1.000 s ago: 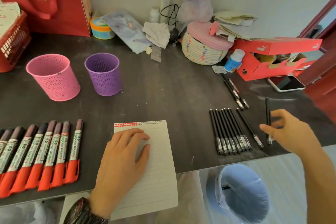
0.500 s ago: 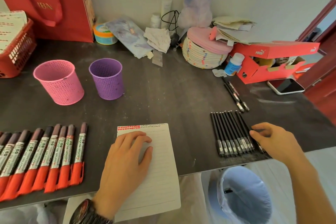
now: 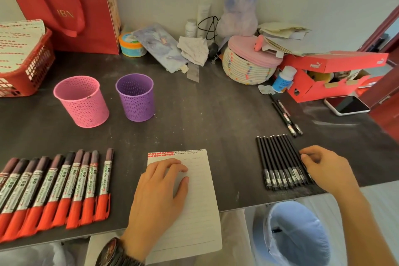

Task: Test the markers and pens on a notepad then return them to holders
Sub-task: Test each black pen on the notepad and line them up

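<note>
Black pens [image 3: 280, 162] lay side by side in a row on the dark surface [image 3: 205, 119], right of the lined notepad [image 3: 198, 211]. The right hand [image 3: 326, 168] had curled fingers [image 3: 306, 154] on the row's rightmost pens; whether they pinched one could not be told. The left hand [image 3: 159, 188] lay flat on the notepad, fingers relaxed, holding nothing. Red-capped markers [image 3: 58, 188] lined the left side, near the pink holder [image 3: 82, 101] and purple holder [image 3: 137, 98].

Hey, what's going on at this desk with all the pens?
A person is getting ready to test pens. The left hand lies flat on the lined notepad, holding it down. The right hand touches the right edge of the row of black pens; whether it grips one is unclear. The markers lie in a row, and the pink holder and purple holder look empty.
</note>
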{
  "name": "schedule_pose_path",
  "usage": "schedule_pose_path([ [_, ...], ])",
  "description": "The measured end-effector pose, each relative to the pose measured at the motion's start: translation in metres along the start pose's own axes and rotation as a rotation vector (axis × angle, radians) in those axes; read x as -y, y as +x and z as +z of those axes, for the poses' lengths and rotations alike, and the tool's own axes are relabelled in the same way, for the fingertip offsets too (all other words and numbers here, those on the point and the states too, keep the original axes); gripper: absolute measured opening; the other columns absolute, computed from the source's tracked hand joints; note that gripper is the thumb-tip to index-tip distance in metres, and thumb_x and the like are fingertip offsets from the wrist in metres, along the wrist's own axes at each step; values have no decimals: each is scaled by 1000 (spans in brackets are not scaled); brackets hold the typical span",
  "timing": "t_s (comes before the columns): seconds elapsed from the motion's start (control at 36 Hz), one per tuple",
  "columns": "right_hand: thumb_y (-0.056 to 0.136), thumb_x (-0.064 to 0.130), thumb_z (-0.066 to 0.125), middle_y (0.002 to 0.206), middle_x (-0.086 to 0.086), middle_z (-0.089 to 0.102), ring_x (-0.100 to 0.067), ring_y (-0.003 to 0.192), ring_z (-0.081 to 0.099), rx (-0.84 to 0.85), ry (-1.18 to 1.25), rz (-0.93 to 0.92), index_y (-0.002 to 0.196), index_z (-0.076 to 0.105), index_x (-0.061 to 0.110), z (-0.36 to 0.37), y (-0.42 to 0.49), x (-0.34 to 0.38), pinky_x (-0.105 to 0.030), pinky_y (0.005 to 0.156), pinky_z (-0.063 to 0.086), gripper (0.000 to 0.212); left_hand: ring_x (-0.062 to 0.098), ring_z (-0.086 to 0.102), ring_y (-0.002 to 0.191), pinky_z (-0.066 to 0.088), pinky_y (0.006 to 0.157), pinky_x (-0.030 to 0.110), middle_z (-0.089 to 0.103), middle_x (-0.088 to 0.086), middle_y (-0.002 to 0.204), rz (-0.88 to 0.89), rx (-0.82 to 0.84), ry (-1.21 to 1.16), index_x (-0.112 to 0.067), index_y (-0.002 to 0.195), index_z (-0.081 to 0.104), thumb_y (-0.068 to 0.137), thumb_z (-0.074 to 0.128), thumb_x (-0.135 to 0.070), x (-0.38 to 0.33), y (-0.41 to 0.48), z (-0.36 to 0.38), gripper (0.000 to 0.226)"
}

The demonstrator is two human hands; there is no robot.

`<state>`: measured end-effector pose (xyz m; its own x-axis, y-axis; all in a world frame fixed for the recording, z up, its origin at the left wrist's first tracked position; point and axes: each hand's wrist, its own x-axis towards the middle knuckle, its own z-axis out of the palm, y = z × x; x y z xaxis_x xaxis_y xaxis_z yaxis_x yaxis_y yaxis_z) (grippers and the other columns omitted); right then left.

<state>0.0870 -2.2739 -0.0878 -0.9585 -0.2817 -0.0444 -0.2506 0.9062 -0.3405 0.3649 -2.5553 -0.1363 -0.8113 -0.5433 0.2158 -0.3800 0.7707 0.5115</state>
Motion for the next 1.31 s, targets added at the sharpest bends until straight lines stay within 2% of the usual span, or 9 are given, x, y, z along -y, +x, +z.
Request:
schedule_pose_path([
  [0.19, 96, 41, 61, 79, 26, 57, -16, 79, 57, -12, 29, 39, 104, 62, 35, 4, -2, 3, -32, 69, 41, 9, 9, 54, 110, 38, 91, 25, 60, -18, 118, -6, -14, 35, -35, 107, 64, 89, 63, -43, 2, 1, 2, 20],
  [0.36, 95, 45, 63, 81, 27, 57, -16, 82, 58, 25, 33, 49, 108, 61, 34, 4, -4, 8, -33, 72, 43, 17, 10, 56, 108, 39, 91, 25, 61, -18, 116, 1, -24, 43, -35, 106, 65, 87, 67, -41, 2, 0, 4, 20],
  [0.56, 94, 47, 62, 91, 14, 65, -20, 84, 60, -41, 7, 58, 111, 64, 31, 2, 5, 16, -35, 70, 44, 24, 7, 54, 108, 41, 90, 25, 60, -19, 115, 22, -48, 43, -35, 106, 64, 88, 66, -40, 2, 0, 3, 19],
  [0.72, 93, 43, 62, 113, -5, 68, -37, 102, 63, -209, -8, 42, 111, 67, 24, 1, 37, 45, -45, 82, 51, 27, 8, 55, 109, 41, 92, 26, 60, -18, 116, 29, -53, 41, -35, 107, 64, 90, 59, -43, 1, -1, 3, 20],
  [0.83, 91, 40, 64, 117, -14, 64, -43, 104, 62, -179, -129, 89, 114, 67, 19, 1, 62, 56, -46, 80, 50, 31, 7, 54, 109, 38, 93, 24, 59, -19, 117, 26, -53, 44, -36, 108, 63, 92, 51, -48, 1, 0, 4, 23],
  [0.94, 90, 41, 65, 111, -18, 65, -42, 100, 61, -86, -188, 169, 106, 68, 20, 7, 73, 57, -40, 72, 45, 27, 5, 50, 112, 36, 93, 23, 57, -20, 119, 23, -42, 48, -37, 110, 61, 93, 52, -48, 2, -1, 5, 22],
  [1.11, 95, 34, 61, 115, -23, 65, -48, 105, 60, -140, -178, 185, 111, 70, 15, 16, 73, 59, -49, 82, 51, 26, 6, 46, 114, 36, 94, 25, 57, -17, 122, 32, -32, 32, -37, 114, 62, 95, 48, -49, 1, -1, 3, 26],
  [1.25, 100, 34, 56, 110, -17, 68, -42, 103, 62, -229, 62, 33, 110, 67, 13, 14, 52, 73, -48, 87, 50, 26, 6, 45, 115, 37, 93, 25, 57, -16, 123, 41, -38, 33, -35, 114, 63, 95, 56, -44, 3, -2, 3, 22],
  [1.31, 98, 32, 60, 99, -4, 71, -28, 98, 65, -232, 258, -84, 103, 68, 19, 16, 29, 91, -34, 89, 50, 16, 6, 46, 116, 41, 93, 26, 57, -17, 123, 41, -39, 24, -35, 114, 63, 95, 54, -44, 2, -2, 3, 23],
])
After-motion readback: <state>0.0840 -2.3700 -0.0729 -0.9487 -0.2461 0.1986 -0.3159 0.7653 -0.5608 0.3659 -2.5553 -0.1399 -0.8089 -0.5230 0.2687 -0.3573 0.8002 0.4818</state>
